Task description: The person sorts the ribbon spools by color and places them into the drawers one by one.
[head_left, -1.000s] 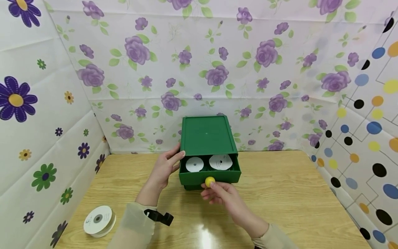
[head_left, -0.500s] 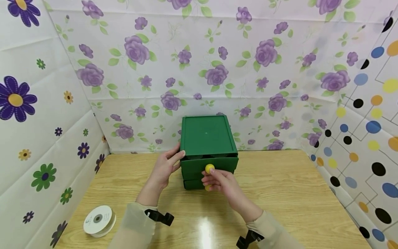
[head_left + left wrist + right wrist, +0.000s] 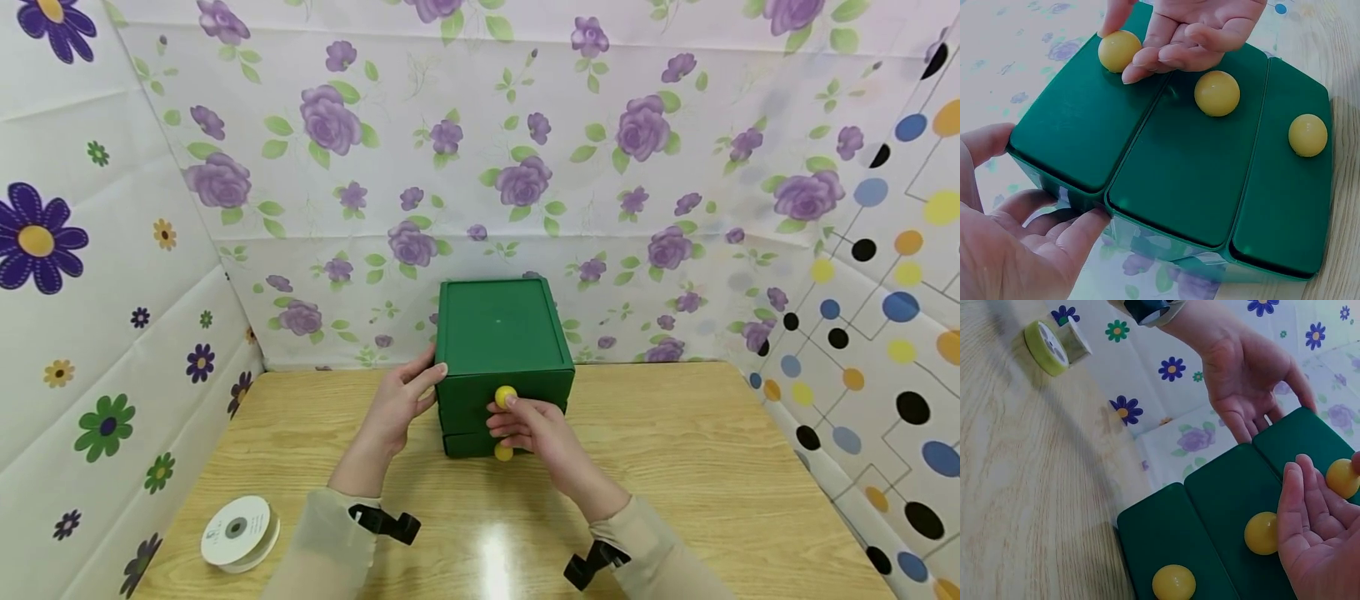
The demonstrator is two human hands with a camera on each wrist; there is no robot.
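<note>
A green drawer cabinet (image 3: 502, 325) stands against the back wall, its drawers pushed in. Round yellow knobs sit on its front. With thumb and fingers, my right hand (image 3: 546, 437) pinches the top drawer knob (image 3: 506, 397); its other fingers extend in front of the middle knob (image 3: 1217, 93), as the left wrist view shows. The bottom knob (image 3: 1308, 135) is untouched. My left hand (image 3: 393, 404) rests on the cabinet's left side, thumb at the upper front corner and fingers spread along the side wall (image 3: 1154, 232). The drawers' contents are hidden.
On the table (image 3: 675, 483) at the front left lies a white ribbon spool (image 3: 236, 529), two spools or flanges together. A flowered cloth wall (image 3: 360, 183) is behind the cabinet. Patterned walls flank the table left and right.
My right hand has pushed the top drawer in, away from me; the white discs inside are now out of sight. My left hand has stayed on the cabinet's side.
</note>
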